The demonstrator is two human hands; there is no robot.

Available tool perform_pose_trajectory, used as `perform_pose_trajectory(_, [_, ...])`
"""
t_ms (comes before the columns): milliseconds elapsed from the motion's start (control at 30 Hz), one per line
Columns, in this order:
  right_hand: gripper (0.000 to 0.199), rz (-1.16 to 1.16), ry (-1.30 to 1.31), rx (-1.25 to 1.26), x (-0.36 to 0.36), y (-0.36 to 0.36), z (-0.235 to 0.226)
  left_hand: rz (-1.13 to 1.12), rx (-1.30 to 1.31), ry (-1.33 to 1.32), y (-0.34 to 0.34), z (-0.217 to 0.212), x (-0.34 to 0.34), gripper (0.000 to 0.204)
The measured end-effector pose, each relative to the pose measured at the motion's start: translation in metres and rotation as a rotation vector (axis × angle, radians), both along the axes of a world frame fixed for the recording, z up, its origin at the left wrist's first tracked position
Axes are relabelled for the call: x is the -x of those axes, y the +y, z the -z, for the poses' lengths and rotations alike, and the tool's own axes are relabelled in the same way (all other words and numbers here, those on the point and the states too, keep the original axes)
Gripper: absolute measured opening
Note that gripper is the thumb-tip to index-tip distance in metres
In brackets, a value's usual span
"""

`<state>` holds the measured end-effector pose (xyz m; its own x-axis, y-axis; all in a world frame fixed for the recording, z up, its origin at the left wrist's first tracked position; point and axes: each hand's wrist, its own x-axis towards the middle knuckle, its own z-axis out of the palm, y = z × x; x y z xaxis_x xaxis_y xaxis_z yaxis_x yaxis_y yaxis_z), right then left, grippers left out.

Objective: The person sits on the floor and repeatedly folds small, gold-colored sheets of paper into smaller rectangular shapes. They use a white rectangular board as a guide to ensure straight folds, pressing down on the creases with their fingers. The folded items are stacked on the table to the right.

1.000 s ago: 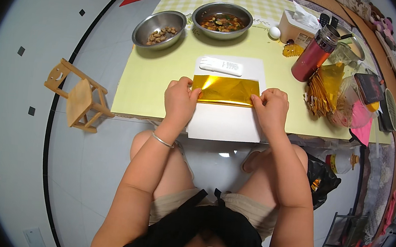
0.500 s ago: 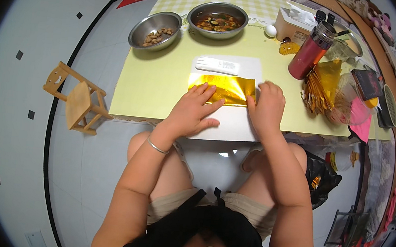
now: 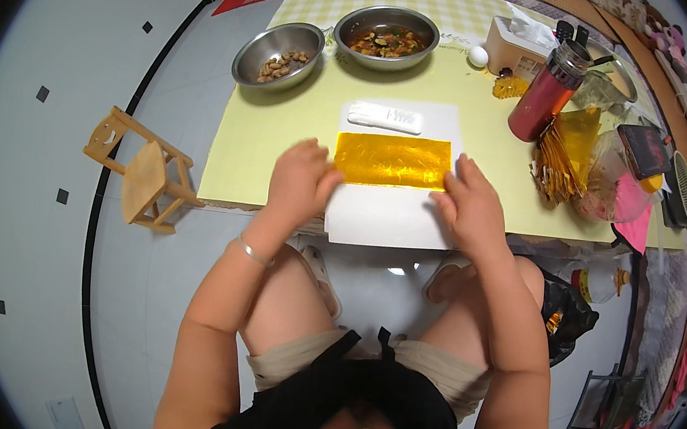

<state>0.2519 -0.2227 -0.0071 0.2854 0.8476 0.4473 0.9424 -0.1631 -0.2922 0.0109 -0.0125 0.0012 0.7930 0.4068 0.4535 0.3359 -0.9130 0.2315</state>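
We see the left hand (image 3: 301,178) loosely curled, its grip unclear, and the right hand (image 3: 473,205), fingers parted, flanking one gold sheet (image 3: 393,161). We count two steel bowls (image 3: 384,65).

the yellow-green table (image 3: 251,142) carries two metal bowls (image 3: 253,54), white paper (image 3: 385,219), a tissue box (image 3: 504,54) and a red flask (image 3: 536,107)

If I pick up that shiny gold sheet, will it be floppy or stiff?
Probably a bit floppy: the gold sheet looks thin, like foil or paper. It's likely very light too, since it lies flat on the white sheet with hardly any thickness showing. And it may crease easily, because fine wrinkles already catch the light.
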Motion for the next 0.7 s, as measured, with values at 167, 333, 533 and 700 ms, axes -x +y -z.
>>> perform_pose_trajectory(167, [0.031,-0.028,0.438,-0.210,0.001,0.025,0.001,-0.144,0.196,0.014,0.040,-0.004,-0.044,0.030])
perform_pose_trajectory(333, [0.037,0.093,0.644,-0.104,-0.001,0.041,0.010,-0.223,0.521,0.221,0.066,-0.006,-0.063,0.029])
perform_pose_trajectory(533, [0.052,0.188,0.722,-0.042,-0.008,0.048,0.009,-0.185,0.678,0.070,0.066,0.004,-0.063,0.026])
perform_pose_trajectory(700, [0.058,0.218,0.657,0.006,-0.005,0.052,0.003,-0.207,0.654,0.225,0.071,-0.002,-0.066,0.021])
